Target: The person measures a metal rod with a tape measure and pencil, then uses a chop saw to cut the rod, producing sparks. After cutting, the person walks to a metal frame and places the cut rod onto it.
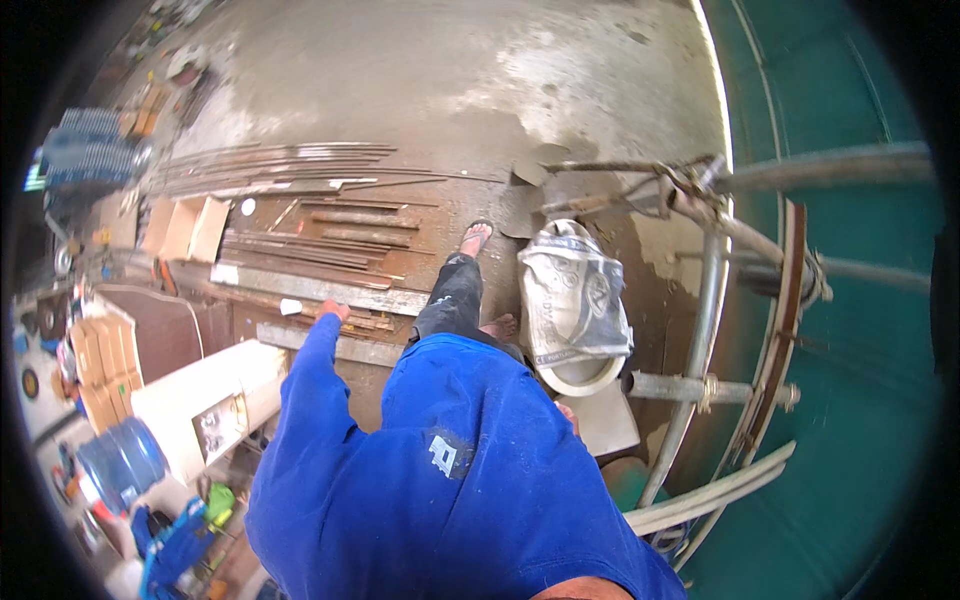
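Note:
My left hand (334, 310) reaches out to the left, over metal bars stacked on the floor. Its fingers are too small and blurred to show whether they are closed. Just beyond it is a small white cup-like object (291, 306); I cannot tell whether the two touch. Only a sliver of my right hand (568, 415) shows past the edge of my blue shirt, its fingers hidden. Closest to that hand are a flat white panel (606, 420) and a rounded white rim (585, 378). A printed white sack (572, 295) lies crumpled over the rim.
Long rusty bars (310, 250) lie across the floor at left, beside an open cardboard box (187, 228). A white water dispenser (215, 405) with a blue bottle (122, 463) lies lower left. Scaffold pipes (712, 300) and a green sheet wall (860, 320) stand at right.

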`<state>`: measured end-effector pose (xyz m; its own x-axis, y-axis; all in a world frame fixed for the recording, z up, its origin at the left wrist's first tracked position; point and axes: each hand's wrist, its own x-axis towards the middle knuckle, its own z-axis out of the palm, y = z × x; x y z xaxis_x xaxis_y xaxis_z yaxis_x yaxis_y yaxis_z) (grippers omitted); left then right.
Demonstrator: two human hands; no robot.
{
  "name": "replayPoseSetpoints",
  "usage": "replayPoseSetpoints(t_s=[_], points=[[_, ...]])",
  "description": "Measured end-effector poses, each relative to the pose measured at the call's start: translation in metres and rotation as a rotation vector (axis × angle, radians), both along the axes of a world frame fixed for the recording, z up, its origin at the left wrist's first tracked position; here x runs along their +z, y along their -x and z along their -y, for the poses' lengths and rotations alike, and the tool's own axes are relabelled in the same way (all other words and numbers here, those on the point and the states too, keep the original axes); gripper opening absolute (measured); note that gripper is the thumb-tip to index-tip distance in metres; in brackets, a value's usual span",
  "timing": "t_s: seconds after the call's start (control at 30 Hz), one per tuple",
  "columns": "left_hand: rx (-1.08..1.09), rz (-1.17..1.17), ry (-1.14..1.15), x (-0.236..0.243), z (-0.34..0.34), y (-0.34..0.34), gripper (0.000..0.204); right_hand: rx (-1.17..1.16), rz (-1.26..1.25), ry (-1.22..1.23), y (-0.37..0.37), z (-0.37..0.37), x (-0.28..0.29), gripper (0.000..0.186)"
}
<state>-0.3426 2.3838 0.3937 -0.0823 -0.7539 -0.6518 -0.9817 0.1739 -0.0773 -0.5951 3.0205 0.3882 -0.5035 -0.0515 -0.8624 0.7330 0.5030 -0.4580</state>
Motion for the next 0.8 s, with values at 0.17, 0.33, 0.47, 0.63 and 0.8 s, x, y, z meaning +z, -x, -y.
replayPoseSetpoints(t_s=[0.17,0.33,0.47,0.63,0.8], points=[[0.217,-0.229,-0.199,-0.036,-0.119,-0.022,0.041,0.413,-0.163,-0.076,0.108,0.142,0.021,0.041],[0.062,-0.341,-0.396,-0.049,-0.171,0.038,0.037,0.35,-0.068,0.07,0.194,0.284,0.056,0.034],[0.027,-0.356,-0.393,-0.053,-0.104,0.08,0.036,0.474,0.073,0.009,0.239,0.373,0.071,0.037],[0.141,-0.572,-0.176,-0.04,0.055,0.121,0.039,0.384,0.052,-0.099,0.292,0.446,0.059,0.033],[1.098,-0.959,-0.331,0.017,0.178,0.184,0.019,0.429,-0.069,-0.101,0.343,0.489,0.06,0.032]])
